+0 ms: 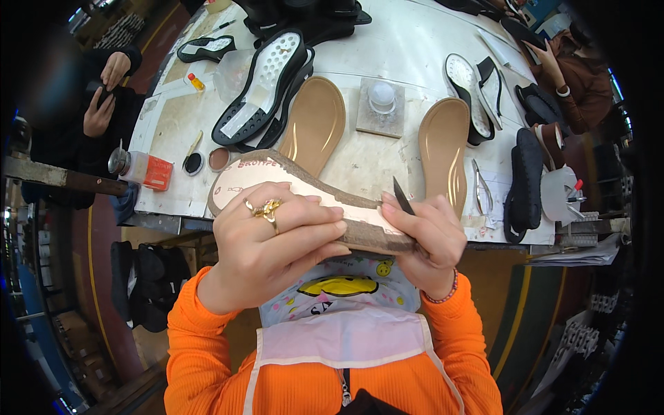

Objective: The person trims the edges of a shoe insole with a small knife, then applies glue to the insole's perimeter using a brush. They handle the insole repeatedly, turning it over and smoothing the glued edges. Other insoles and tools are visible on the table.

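My left hand point(259, 242), with a gold ring on a finger, is closed on a cork footbed point(315, 185). Cream backing with red print faces up, and brown cork runs along its edge. The footbed is held tilted in front of the table's near edge. My right hand point(430, 238) grips its narrower end. That hand also holds a dark pointed blade point(402, 196), its tip sticking up past the thumb. Fingers hide the rest of the blade. Two tan insoles point(315, 121) point(443, 149) lie just beyond the footbed.
Black sandal soles point(266, 86) lie beyond at left, more soles point(469, 97) at right. A clear-lidded jar point(382, 98) stands on a square block. Tweezers point(481, 187) and a white container point(561, 197) are at right; a red-labelled bottle point(149, 169) is at left. Co-workers' hands point(104, 100) point(550, 66) flank the table.
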The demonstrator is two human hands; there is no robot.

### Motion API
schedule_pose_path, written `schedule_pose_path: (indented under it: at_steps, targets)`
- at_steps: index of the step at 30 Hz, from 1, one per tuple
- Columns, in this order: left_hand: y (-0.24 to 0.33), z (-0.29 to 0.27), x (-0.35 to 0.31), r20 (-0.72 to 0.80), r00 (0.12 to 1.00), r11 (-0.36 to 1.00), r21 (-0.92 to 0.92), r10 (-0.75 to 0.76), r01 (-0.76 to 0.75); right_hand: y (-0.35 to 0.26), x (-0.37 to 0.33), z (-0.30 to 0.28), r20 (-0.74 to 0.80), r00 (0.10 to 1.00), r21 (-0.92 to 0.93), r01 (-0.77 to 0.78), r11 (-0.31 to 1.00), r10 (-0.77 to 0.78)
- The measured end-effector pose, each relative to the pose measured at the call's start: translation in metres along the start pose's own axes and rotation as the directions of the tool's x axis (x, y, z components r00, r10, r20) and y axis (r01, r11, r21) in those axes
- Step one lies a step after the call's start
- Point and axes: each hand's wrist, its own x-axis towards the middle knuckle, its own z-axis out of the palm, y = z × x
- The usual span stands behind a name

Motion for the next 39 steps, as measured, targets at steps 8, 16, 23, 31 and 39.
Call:
schedule_pose_path:
  at_steps: [8,16,23,31,39]
  targets:
    - [0.017,-0.008,0.008,-0.080,0.996,0.997,-0.063,0.047,-0.052,-0.019,0.014,-0.040,0.071,0.989,-0.148,0.136,0.980,-0.127]
    - [0.024,-0.006,0.014,-0.154,0.983,0.988,-0.102,0.098,-0.115,-0.028,0.014,-0.060,0.063,0.985,-0.217,0.171,0.961,-0.161]
    - [0.027,0.001,0.021,-0.191,0.972,0.975,-0.150,0.136,-0.166,-0.036,0.013,-0.077,0.071,0.986,-0.291,0.167,0.942,-0.153]
    - [0.029,0.009,0.018,-0.206,0.971,0.964,-0.209,0.118,-0.162,-0.045,0.016,-0.087,0.039,0.986,-0.357,0.166,0.919,-0.163]
    - [0.026,0.014,0.024,-0.300,0.950,0.938,-0.296,0.088,-0.180,-0.048,0.021,-0.087,0.041,0.989,-0.367,0.150,0.918,-0.145]
